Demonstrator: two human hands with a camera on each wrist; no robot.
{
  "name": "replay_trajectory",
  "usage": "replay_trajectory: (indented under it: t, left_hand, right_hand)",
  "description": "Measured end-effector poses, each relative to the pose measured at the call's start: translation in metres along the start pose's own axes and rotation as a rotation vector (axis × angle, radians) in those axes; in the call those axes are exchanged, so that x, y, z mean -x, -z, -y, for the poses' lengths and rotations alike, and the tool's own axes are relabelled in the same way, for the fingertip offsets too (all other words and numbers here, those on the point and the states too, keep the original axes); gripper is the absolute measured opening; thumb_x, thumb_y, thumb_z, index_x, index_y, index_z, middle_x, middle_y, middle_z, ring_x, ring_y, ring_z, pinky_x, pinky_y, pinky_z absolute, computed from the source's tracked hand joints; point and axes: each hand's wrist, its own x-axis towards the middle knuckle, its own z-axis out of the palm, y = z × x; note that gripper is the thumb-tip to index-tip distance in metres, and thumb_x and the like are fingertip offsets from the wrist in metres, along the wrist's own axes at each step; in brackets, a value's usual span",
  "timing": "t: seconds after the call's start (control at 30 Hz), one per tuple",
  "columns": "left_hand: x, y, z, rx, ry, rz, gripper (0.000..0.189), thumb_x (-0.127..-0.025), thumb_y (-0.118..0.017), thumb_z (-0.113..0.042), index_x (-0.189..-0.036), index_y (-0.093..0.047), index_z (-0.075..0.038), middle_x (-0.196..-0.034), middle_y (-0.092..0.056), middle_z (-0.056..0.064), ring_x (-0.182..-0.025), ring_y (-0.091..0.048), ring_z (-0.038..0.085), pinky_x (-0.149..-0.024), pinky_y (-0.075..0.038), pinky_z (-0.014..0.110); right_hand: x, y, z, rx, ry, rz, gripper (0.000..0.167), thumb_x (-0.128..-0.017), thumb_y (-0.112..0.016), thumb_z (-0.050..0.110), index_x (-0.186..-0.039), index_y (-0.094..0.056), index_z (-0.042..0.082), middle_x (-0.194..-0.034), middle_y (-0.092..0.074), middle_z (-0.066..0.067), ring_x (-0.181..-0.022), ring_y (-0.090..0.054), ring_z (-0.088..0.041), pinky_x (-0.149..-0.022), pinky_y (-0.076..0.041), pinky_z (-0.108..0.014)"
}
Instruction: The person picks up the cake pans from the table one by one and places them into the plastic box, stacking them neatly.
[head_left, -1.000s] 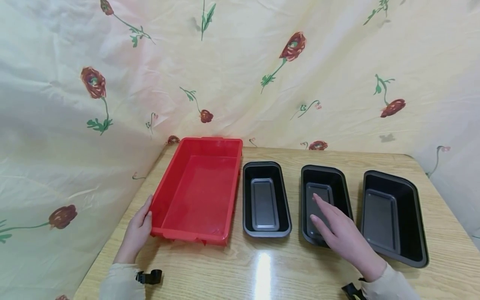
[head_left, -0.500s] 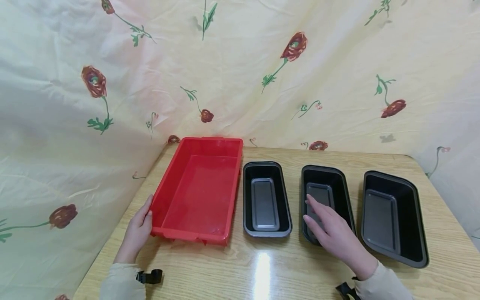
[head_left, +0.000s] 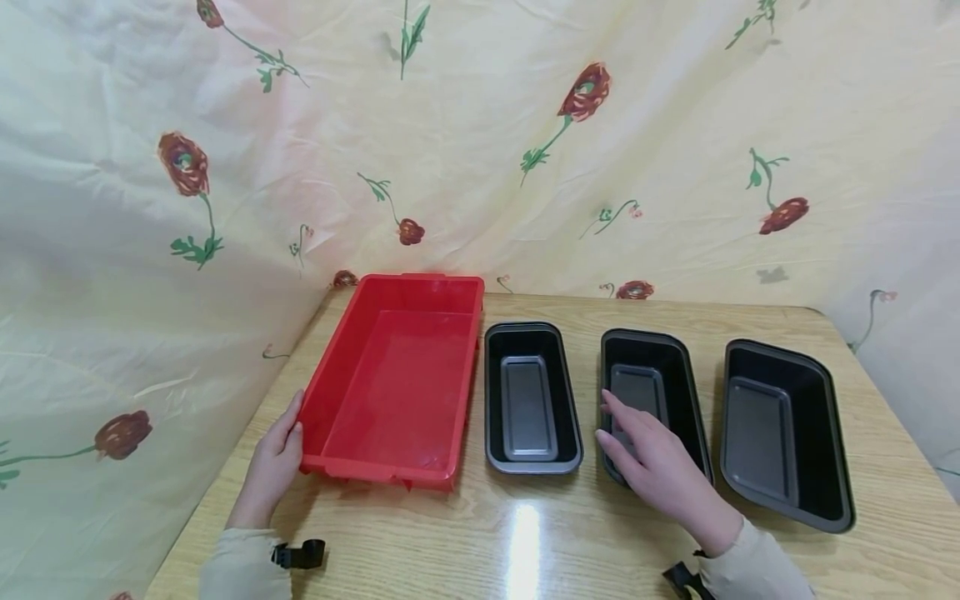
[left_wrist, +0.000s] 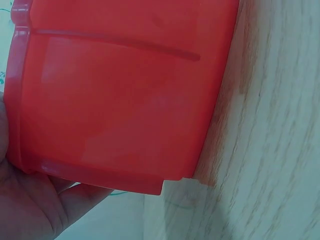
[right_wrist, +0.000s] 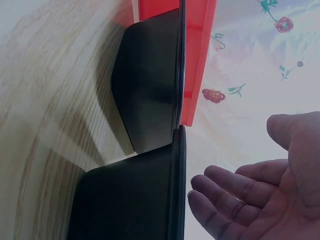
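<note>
Viewed from my remote station, a red tray (head_left: 405, 392) is sitting at the left of the wooden table (head_left: 420, 542), its near-left corner being held by the left hand (head_left: 272, 467); thumb and fingers are gripping the rim, though the wrist view is hiding part of the finger wrap. The right hand (head_left: 660, 467) is hovering over the middle black pan (head_left: 639, 379), fingers loosely spread and holding nothing; I cannot tell whether any fingertip is brushing its rim. I am judging the tray as light moulded plastic, smooth, slightly flexing and unlikely to crack, hence best taken by both long rims. The pans I am reading as coated metal, stiffer, rather slick, and best pinched at the rolled lip.
</note>
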Motion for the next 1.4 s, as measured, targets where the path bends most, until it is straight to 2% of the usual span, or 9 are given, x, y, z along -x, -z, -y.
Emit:
replay_trajectory:
  t: [0.37, 0.57, 0.9, 1.07, 1.23, 1.3, 1.4]
  left_hand:
    - [-0.001, -0.001, 0.002, 0.001, -0.006, -0.015, 0.052, -0.105, -0.034, -0.010, -0.155, -0.022, -0.009, -0.158, -0.023, 0.020, -0.139, -0.028, 0.042, -0.108, -0.032, 0.056]
    - [-0.002, -0.001, 0.003, 0.017, 0.018, -0.008, 0.053, -0.105, -0.034, -0.013, -0.156, -0.020, -0.015, -0.159, -0.022, 0.017, -0.139, -0.029, 0.042, -0.105, -0.036, 0.053]
    - [-0.002, -0.002, 0.004, 0.023, -0.008, -0.016, 0.052, -0.105, -0.033, -0.012, -0.156, -0.021, -0.013, -0.158, -0.023, 0.018, -0.139, -0.029, 0.042, -0.106, -0.034, 0.054]
    - [-0.002, -0.003, 0.003, 0.022, -0.001, -0.016, 0.052, -0.105, -0.033, -0.013, -0.156, -0.021, -0.014, -0.159, -0.022, 0.016, -0.140, -0.027, 0.040, -0.108, -0.033, 0.054]
    - [-0.002, -0.003, 0.002, 0.021, -0.004, -0.018, 0.052, -0.105, -0.033, -0.012, -0.156, -0.022, -0.015, -0.159, -0.022, 0.015, -0.141, -0.026, 0.039, -0.110, -0.030, 0.054]
    - [-0.002, -0.003, 0.002, 0.021, -0.002, -0.018, 0.052, -0.105, -0.032, -0.013, -0.156, -0.021, -0.016, -0.159, -0.022, 0.016, -0.141, -0.026, 0.039, -0.110, -0.030, 0.054]
    - [-0.002, -0.002, 0.002, 0.025, 0.009, -0.014, 0.052, -0.106, -0.032, -0.013, -0.156, -0.021, -0.017, -0.159, -0.021, 0.015, -0.141, -0.026, 0.039, -0.109, -0.031, 0.054]
  right_hand:
    - [-0.001, -0.009, 0.003, 0.046, 0.009, -0.017, 0.050, -0.097, -0.061, 0.019, -0.140, -0.048, -0.004, -0.115, -0.066, -0.012, -0.094, -0.061, -0.023, -0.074, -0.051, -0.043]
    - [-0.002, -0.014, 0.005, 0.065, 0.002, -0.015, 0.048, -0.097, -0.062, 0.020, -0.137, -0.052, -0.004, -0.107, -0.067, -0.009, -0.087, -0.056, -0.018, -0.071, -0.049, -0.039]
    - [-0.005, -0.019, 0.008, 0.102, -0.026, 0.005, 0.048, -0.096, -0.063, 0.024, -0.134, -0.055, -0.005, -0.103, -0.069, -0.008, -0.078, -0.051, -0.013, -0.066, -0.046, -0.034]
    - [-0.007, -0.022, 0.009, 0.124, -0.044, 0.005, 0.052, -0.094, -0.065, 0.025, -0.134, -0.055, -0.006, -0.096, -0.069, -0.010, -0.079, -0.057, -0.018, -0.068, -0.050, -0.039]
    - [-0.008, -0.025, 0.009, 0.129, -0.055, -0.003, 0.053, -0.092, -0.067, 0.024, -0.132, -0.055, -0.009, -0.106, -0.070, -0.018, -0.095, -0.066, -0.031, -0.079, -0.053, -0.050]
    - [-0.008, -0.027, 0.010, 0.126, -0.062, -0.006, 0.052, -0.091, -0.069, 0.022, -0.130, -0.056, -0.010, -0.104, -0.070, -0.016, -0.092, -0.066, -0.030, -0.077, -0.054, -0.050]
    - [-0.010, -0.029, 0.012, 0.129, -0.087, 0.005, 0.050, -0.091, -0.070, 0.019, -0.129, -0.057, -0.010, -0.097, -0.072, -0.010, -0.075, -0.063, -0.020, -0.066, -0.054, -0.042]
